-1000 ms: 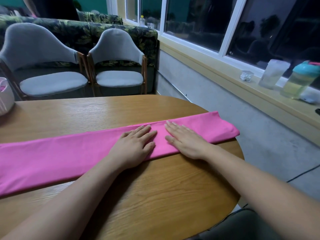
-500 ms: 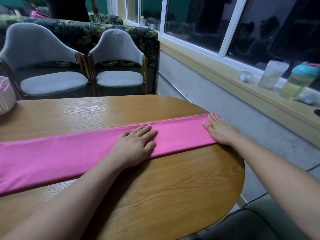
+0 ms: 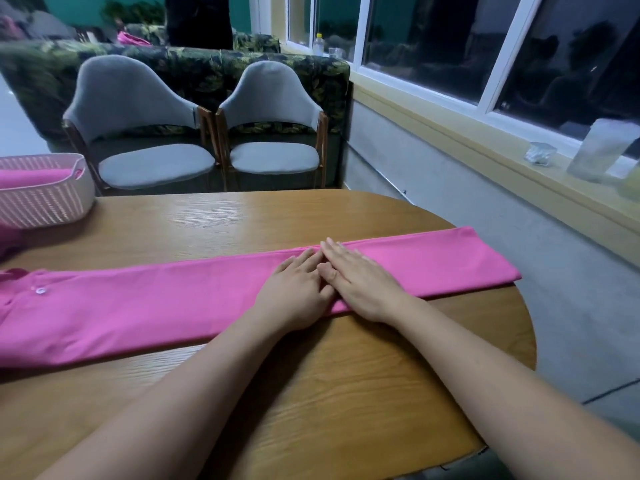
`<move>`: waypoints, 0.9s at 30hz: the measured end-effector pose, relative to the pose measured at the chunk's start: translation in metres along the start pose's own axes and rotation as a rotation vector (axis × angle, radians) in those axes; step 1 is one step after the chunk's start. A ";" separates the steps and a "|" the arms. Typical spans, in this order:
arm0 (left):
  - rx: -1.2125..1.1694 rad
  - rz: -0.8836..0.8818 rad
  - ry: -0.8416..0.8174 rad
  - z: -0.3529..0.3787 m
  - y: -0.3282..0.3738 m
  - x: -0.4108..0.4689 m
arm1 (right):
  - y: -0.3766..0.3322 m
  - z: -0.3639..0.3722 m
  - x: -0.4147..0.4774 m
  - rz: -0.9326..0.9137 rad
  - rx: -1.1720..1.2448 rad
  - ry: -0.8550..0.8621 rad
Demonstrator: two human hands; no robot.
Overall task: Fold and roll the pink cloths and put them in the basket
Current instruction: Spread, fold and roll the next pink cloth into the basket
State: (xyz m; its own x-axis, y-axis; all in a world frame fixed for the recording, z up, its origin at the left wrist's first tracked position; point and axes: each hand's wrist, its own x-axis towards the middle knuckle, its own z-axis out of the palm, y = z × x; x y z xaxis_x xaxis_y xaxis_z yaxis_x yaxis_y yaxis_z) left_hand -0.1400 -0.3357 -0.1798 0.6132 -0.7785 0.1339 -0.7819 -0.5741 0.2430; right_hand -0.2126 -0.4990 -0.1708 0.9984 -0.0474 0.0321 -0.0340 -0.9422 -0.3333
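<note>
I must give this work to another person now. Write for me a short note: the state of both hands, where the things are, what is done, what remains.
Left hand: open, flat on the pink cloth.
Right hand: open, flat on the cloth, right beside the left.
Cloth: folded into a long strip across the table.
Basket: far left on the table, with pink fabric inside.
Done: the fold. Left: roll the strip and put it in the basket.

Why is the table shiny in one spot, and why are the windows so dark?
Head view: light glares off the table beyond the pink cloth; the windows show darkness outside; the cup on the sill is blurred.
</note>
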 end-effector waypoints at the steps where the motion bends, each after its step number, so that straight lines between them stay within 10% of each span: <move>1: 0.019 -0.017 -0.012 -0.001 -0.003 -0.003 | 0.002 0.001 0.000 0.003 -0.027 -0.004; 27: 0.165 -0.423 -0.005 -0.070 -0.179 -0.162 | 0.008 -0.001 0.005 0.012 -0.145 -0.081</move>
State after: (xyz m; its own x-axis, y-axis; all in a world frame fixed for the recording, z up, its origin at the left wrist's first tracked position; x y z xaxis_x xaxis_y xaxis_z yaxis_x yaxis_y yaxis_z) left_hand -0.0915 -0.0894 -0.1781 0.8824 -0.4677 0.0513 -0.4703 -0.8744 0.1193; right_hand -0.2076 -0.5074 -0.1730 0.9981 -0.0371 -0.0492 -0.0460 -0.9800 -0.1938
